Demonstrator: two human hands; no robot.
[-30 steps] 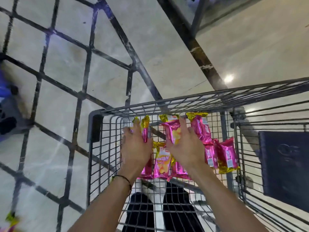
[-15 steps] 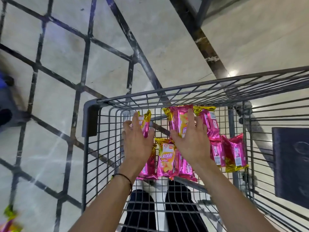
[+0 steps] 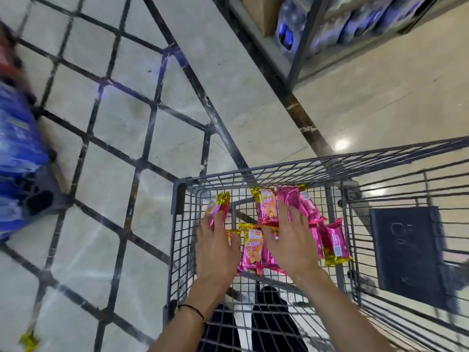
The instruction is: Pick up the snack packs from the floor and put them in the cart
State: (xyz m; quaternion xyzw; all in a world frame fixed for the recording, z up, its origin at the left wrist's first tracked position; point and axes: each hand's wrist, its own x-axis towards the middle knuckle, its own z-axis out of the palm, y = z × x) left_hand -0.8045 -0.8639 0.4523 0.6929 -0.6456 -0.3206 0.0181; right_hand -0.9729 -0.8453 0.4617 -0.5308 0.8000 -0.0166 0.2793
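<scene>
Several pink and gold snack packs [image 3: 252, 246] lie in a loose pile on the wire bottom of the grey cart [image 3: 279, 171]. Both of my arms reach down into the basket. My left hand [image 3: 218, 246] lies flat with straight fingers on the leftmost pack [image 3: 218, 203]. Spread over the middle of the pile, my right hand [image 3: 290, 240] presses on the packs with its fingers extended. More packs [image 3: 335, 241] lie to the right of that hand. One more yellow wrapper [image 3: 29, 340] shows blurred on the floor at the bottom left.
The cart stands on a pale tiled floor with dark grid lines [image 3: 152, 110]. A blue bundle of goods [image 3: 17, 148] sits at the left edge. A shelf rack with boxes and bottles [image 3: 317, 26] stands at the top right. A dark panel [image 3: 406, 252] hangs inside the cart's right part.
The view has tilted up, so the cart sits lower in the frame and the shelf came into view. Both hands stay flat on the packs, fingers spread slightly wider.
</scene>
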